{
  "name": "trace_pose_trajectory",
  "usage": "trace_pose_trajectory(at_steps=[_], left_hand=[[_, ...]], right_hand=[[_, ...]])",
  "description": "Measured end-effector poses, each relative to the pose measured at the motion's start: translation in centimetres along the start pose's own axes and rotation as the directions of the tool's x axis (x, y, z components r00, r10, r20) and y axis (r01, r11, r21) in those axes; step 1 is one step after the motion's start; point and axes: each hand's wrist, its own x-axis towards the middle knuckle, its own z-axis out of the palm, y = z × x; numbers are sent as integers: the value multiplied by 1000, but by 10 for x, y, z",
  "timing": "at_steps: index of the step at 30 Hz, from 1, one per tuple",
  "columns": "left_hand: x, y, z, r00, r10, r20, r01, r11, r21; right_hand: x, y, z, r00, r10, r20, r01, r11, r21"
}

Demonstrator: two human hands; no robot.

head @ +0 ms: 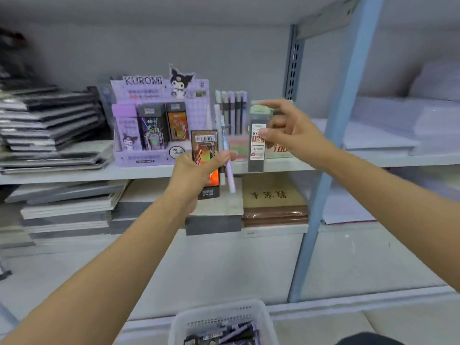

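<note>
My left hand (193, 178) grips an orange and black pencil-lead box (205, 155) together with a lilac pen (227, 165) and a white pen, held upright in front of the shelf. My right hand (291, 130) pinches a tall grey lead case (257, 143) with a green cap and a white label, thumb on its front, forefinger on its top. That case hangs just above the shelf edge. A purple Kuromi display box (159, 120) with three lead boxes in it stands on the shelf to the left.
A row of upright pens (231, 108) stands behind the hands. Stacks of notebooks (49, 125) fill the left of the shelf (74, 175) and the level below. A blue metal upright (331, 145) rises at right. A white plastic basket (224, 322) with stationery sits at the bottom.
</note>
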Motion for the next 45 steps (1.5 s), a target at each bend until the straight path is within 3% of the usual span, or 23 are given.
trace_pose_trajectory(at_steps=[7, 14, 18, 23, 26, 30, 34, 37, 40, 45], left_hand=[[20, 27, 22, 998, 42, 44, -43, 999, 28], [39, 28, 27, 998, 47, 41, -47, 999, 12], [46, 28, 24, 997, 67, 47, -70, 996, 54], [51, 25, 20, 995, 76, 62, -80, 995, 52], [51, 25, 18, 995, 74, 72, -78, 995, 54], [49, 26, 18, 994, 59, 92, -65, 996, 63], [47, 27, 17, 994, 36, 101, -42, 997, 59], [45, 27, 15, 995, 15, 101, -23, 997, 79], [42, 25, 14, 992, -4, 126, -10, 993, 114], [33, 29, 13, 989, -5, 150, -27, 978, 208]], right_hand=[[31, -8, -63, 957, -61, -285, 50, 998, -47], [53, 6, -56, 963, -60, -262, 34, 994, -103], [65, 14, -46, 975, -42, -218, -25, 955, -294], [73, 27, -42, 959, -74, -272, -73, 868, -492], [74, 35, -39, 970, -15, -243, -132, 806, -578], [71, 37, -35, 962, 44, -271, -178, 851, -494], [69, 29, -34, 955, -5, -298, -170, 813, -558], [64, 11, -29, 939, -79, -334, -58, 922, -382], [59, -11, -12, 964, -109, -243, 52, 971, -232], [55, -22, 20, 992, 40, 118, -2, 952, -305]])
